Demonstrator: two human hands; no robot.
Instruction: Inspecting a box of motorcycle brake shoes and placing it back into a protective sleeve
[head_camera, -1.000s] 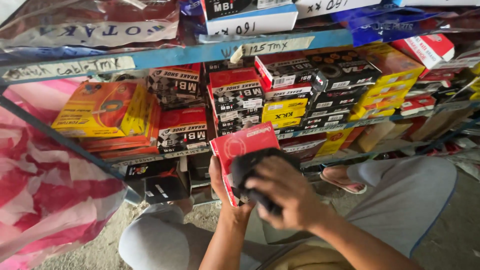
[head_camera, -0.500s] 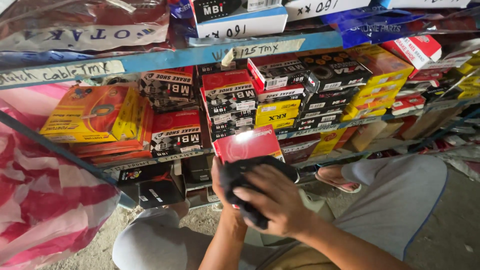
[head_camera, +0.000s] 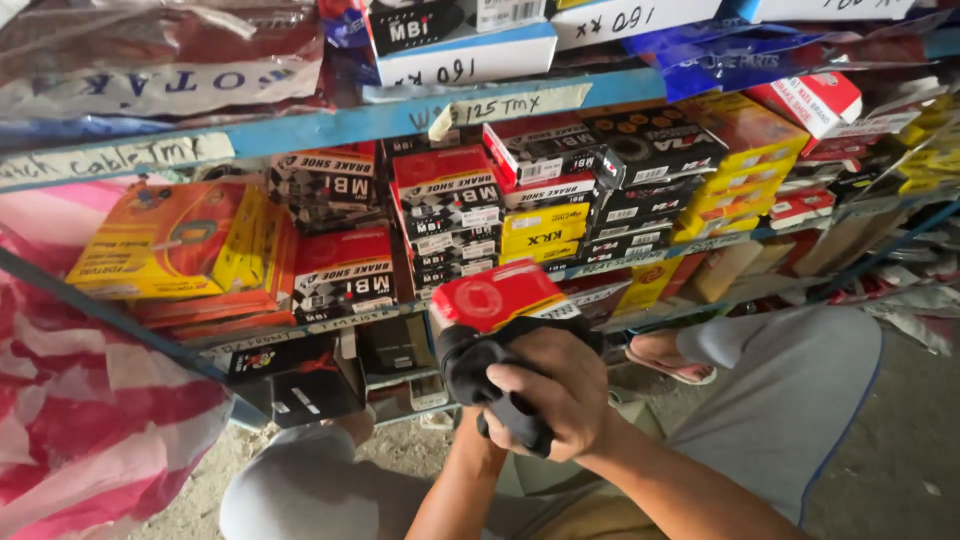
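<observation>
Right under cloth-wrapped fingers (head_camera: 520, 385), red box (head_camera: 495, 296).

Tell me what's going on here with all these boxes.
A person crouches in front of blue shelves packed with small stacked boxes. Their right hand presses a dark cloth against a red box, which is held up in front of the lower shelf. The left hand is mostly hidden behind the box and cloth, so its grip cannot be made out. A red and white plastic sheet hangs at the left.
</observation>
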